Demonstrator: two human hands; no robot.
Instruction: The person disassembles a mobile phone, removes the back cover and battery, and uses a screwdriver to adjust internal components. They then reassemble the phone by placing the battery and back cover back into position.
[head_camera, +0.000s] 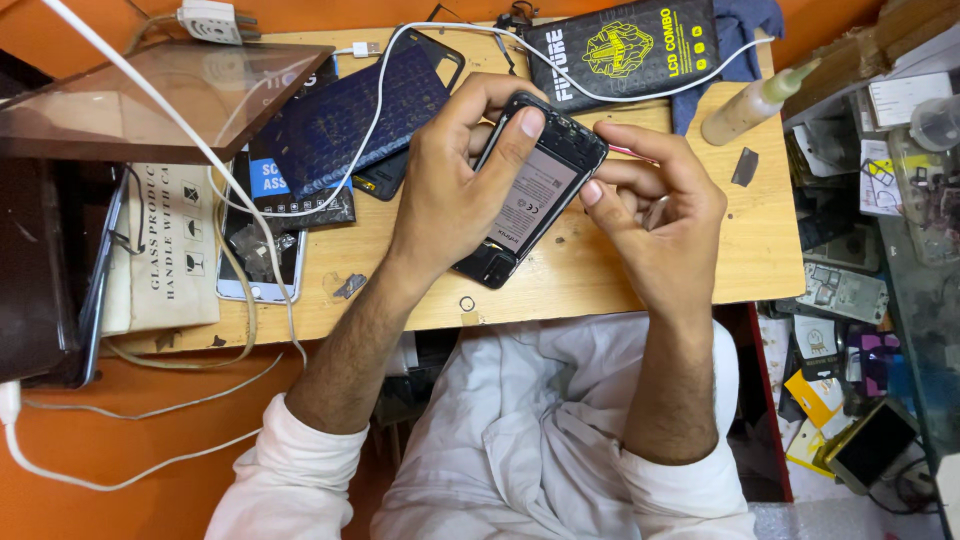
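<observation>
White sleeves framed the nearest part of the view, the person's forearms rising from the lap toward a pale wooden counter (600, 285). Both hands met over an opened black smartphone (530, 205), held tilted just above the counter's middle with its back off and the grey battery facing up. The left hand (450, 190) wrapped the phone's left edge, its thumb pressing near the top of the frame; the right hand (665, 215) gripped the right edge, thumb tip against the side, and a thin pink-red tool seemed to peek out by its fingers, though too little showed to be sure. The step looked like work on the upper frame with the rear cover already off, and any next move would call for a steady hold and light, careful pressure along that edge. Left of the hands lay a dark blue back cover (345, 120) crossed by a white cable (300, 205), and a white-fronted phone (262, 265) on the counter's left edge. Farther off stood a black product box (620, 50) and a squeeze bottle (755, 105), with spare parts crowding a shelf at right.
</observation>
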